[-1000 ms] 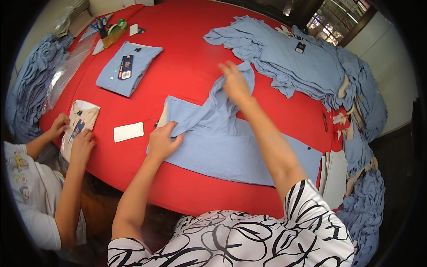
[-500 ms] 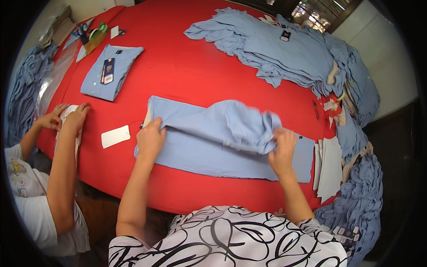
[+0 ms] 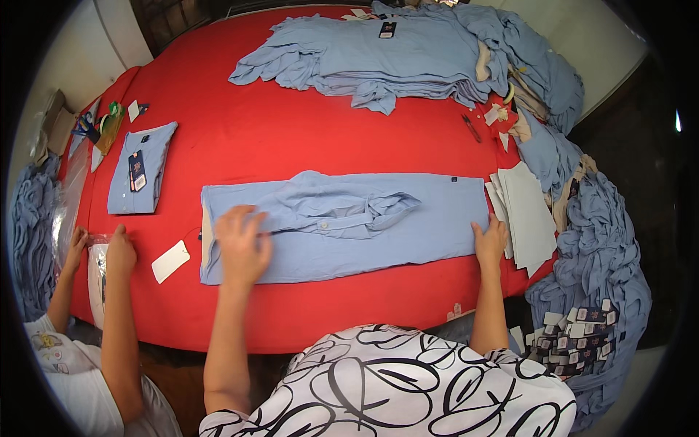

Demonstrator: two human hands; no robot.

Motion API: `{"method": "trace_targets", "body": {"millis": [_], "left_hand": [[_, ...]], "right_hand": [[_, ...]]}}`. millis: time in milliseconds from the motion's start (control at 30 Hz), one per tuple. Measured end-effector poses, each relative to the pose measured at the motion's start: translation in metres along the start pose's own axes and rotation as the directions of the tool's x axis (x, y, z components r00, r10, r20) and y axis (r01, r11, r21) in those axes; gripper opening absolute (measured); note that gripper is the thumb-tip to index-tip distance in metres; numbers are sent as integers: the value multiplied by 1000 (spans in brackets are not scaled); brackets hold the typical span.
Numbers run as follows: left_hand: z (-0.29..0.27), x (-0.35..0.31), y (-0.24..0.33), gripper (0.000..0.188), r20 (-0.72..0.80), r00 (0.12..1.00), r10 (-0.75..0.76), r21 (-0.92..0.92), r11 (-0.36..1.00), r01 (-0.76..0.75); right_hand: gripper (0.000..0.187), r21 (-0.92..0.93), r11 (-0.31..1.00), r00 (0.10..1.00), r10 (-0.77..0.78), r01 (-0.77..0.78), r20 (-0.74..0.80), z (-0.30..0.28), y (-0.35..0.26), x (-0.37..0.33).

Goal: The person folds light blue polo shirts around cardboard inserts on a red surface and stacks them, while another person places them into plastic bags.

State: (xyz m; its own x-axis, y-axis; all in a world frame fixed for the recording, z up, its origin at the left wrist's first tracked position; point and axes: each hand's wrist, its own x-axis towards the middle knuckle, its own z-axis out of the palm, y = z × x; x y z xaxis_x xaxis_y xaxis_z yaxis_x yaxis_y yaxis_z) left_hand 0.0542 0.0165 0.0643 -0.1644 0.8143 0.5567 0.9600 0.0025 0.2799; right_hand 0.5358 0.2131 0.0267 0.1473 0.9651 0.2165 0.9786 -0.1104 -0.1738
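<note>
A light blue shirt (image 3: 313,253) lies on the red table, folded into a long strip, its collar and buttoned placket bunched across the middle. Over its left part my left hand (image 3: 243,244) is open with fingers spread, slightly blurred; whether it touches the cloth I cannot tell. At the strip's right end my right hand (image 3: 492,242) rests by the corner, thumb and fingers apart, nothing gripped. A pale strip of card (image 3: 207,226) shows at the left end. A blank white tag (image 3: 170,261) lies beside it on a thin string.
Grey-white card sheets (image 3: 526,211) lie right of the shirt. Stacked blue shirts (image 3: 408,62) fill the far side; more shirts (image 3: 601,240) hang at right with several tags. A finished folded shirt (image 3: 140,171) lies at left, near a co-worker's hands (image 3: 121,251). Small snips (image 3: 471,127) lie far right.
My right hand has let go of the lifted collar part, which now lies flat, and moved to the strip's right end. My left hand has released the left end. The view has shifted right.
</note>
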Motion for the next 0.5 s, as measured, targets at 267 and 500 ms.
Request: {"method": "trace_targets", "body": {"millis": [267,500], "left_hand": [[76,31,95,49,324,901,290,-160,955,-250],[65,5,107,46,307,926,221,-191,967,-168]], "right_hand": [[61,132,991,997,23,-32,76,7,18,21],[36,521,830,978,-200,200,-58,-28,-30,27]]}}
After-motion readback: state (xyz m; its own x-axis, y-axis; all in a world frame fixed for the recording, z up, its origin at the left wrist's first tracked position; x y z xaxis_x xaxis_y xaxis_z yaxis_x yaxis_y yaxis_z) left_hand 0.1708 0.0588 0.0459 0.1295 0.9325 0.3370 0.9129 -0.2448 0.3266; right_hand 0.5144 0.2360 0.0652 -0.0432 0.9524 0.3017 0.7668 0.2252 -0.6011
